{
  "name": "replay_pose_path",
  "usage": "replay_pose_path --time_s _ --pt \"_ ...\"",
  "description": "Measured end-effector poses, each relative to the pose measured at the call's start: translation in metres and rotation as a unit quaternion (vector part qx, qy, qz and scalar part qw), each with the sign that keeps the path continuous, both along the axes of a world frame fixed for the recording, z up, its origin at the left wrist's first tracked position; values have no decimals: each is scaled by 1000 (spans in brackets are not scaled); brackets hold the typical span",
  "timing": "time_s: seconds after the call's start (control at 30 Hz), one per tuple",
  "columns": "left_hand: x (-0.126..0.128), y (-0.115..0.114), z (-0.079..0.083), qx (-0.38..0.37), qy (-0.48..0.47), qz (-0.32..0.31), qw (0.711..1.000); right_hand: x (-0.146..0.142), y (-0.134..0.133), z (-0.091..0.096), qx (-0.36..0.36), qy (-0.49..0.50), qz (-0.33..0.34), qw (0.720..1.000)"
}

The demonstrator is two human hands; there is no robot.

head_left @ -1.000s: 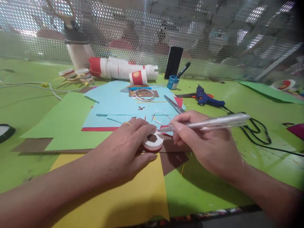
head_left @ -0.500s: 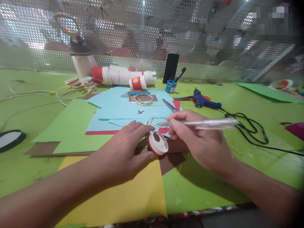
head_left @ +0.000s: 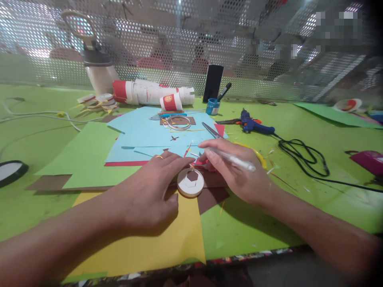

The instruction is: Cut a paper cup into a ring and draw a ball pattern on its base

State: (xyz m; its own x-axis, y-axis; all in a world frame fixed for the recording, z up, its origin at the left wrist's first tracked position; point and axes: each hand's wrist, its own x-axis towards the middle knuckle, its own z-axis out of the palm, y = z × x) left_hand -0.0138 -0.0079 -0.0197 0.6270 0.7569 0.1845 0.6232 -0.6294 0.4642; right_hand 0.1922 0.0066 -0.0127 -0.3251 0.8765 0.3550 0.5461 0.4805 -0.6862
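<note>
A round white cup base [head_left: 190, 191] lies flat on the papers, with a brown hexagon [head_left: 192, 175] and a drawn hexagon outline on its face. My left hand [head_left: 155, 187] rests beside it, index finger stretched past its far edge and thumb apart at its left side. My right hand [head_left: 236, 169] is closed around a clear-barrelled pen [head_left: 233, 158], tilted with its back end to the right; the tip is hidden by my fingers. Red paper scraps [head_left: 197, 162] lie between my fingertips. Yellow paper [head_left: 143, 243] is under my left wrist.
Blue sheets [head_left: 143, 137] hold scissors [head_left: 212, 130] and a tape ring [head_left: 179, 122]. Behind are stacked cups [head_left: 146, 93], a phone [head_left: 213, 83] and a blue jar [head_left: 212, 107]. A glue gun [head_left: 254, 125] with a looped cable lies right, a bottle [head_left: 100, 73] back left.
The cup base has gone from tilted in my left hand to flat on the papers. My left thumb has drawn back from it. My right hand has turned the pen, its back end now lower.
</note>
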Motion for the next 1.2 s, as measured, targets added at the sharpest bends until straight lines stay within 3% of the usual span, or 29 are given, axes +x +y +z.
replay_pose_path --time_s 0.13,0.37,0.6,0.7,0.87,1.0,1.2 --pt "0 0 1 -16 19 -5 1000 0 2 -3 4 -42 15 999" --pt "5 0 -10 -13 -21 55 998 0 0 -7 -5 -35 39 999" --pt "7 -10 -9 -3 -85 112 990 1 0 -6 25 16 0 1000" --pt "4 -9 -8 58 -91 81 991 0 2 -7 21 24 9 999" --pt "-4 -1 -4 248 -38 -47 967 -1 1 -7 49 22 11 998" --pt "-7 2 2 296 32 -97 950 0 1 -6 58 17 11 998" --pt "-6 8 2 323 27 -87 942 -1 1 -6 53 18 6 998"
